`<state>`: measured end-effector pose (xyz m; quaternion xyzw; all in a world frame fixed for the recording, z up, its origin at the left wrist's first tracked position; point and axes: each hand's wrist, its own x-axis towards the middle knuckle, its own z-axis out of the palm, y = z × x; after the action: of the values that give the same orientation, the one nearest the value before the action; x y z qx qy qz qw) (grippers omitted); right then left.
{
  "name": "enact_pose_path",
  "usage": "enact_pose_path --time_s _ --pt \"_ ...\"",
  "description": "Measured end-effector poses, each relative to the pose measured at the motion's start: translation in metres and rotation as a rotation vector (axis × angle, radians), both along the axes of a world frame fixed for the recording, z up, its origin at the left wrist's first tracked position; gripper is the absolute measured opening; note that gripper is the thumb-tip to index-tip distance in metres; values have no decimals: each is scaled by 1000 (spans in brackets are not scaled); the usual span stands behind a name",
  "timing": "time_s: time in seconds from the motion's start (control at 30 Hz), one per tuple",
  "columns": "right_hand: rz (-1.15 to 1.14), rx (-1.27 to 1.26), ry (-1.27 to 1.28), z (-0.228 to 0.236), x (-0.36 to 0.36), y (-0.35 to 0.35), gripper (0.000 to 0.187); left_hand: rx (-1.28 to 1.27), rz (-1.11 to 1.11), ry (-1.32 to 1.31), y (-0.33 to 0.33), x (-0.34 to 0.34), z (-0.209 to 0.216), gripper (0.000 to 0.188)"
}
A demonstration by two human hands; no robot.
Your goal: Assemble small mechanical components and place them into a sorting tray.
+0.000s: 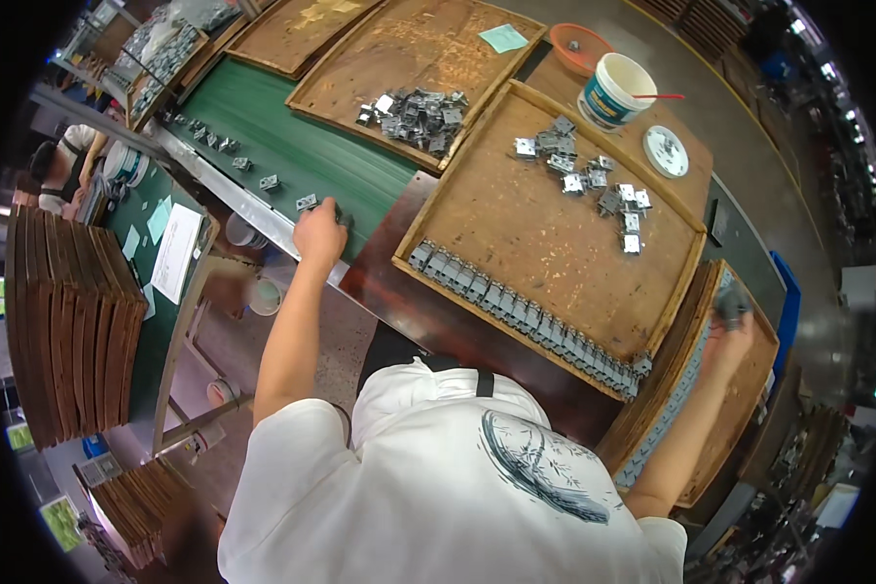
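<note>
My left hand (pixel 319 234) is over the near edge of the green conveyor belt (pixel 307 131), its fingers closed on a small dark metal part (pixel 345 218). Just beside its knuckles lies a silver metal bracket (pixel 307 202), with several similar parts in a line farther up the belt. Out to the right, my right hand (pixel 728 346) grips a grey metal part (pixel 731 307), blurred by motion, above a wooden tray (pixel 735 389). Between the hands is a larger wooden tray (pixel 555 243). A row of grey metal parts (pixel 516 310) lines its near edge, and loose brackets (pixel 574 175) lie scattered toward its far side.
Another wooden tray (pixel 360 63) behind holds a heap of metal parts (pixel 419 119). A white bucket (pixel 613 92), an orange bowl (pixel 579 47) and a round white lid (pixel 666 152) stand at the far right. Stacked wooden boards (pixel 73 321) rise at left, near another person (pixel 68 161).
</note>
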<state>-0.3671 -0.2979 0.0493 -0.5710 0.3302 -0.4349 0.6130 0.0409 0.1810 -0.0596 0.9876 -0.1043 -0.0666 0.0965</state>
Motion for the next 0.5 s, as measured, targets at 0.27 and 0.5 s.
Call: enact_pose_path --time_s 0.27,0.5 --pt "152 111 10 -3 46 128 39 -1430 15 750 -72 -73 84 34" --pt "453 -381 348 50 76 201 31 -1558 -423 937 -132 -158 137 42"
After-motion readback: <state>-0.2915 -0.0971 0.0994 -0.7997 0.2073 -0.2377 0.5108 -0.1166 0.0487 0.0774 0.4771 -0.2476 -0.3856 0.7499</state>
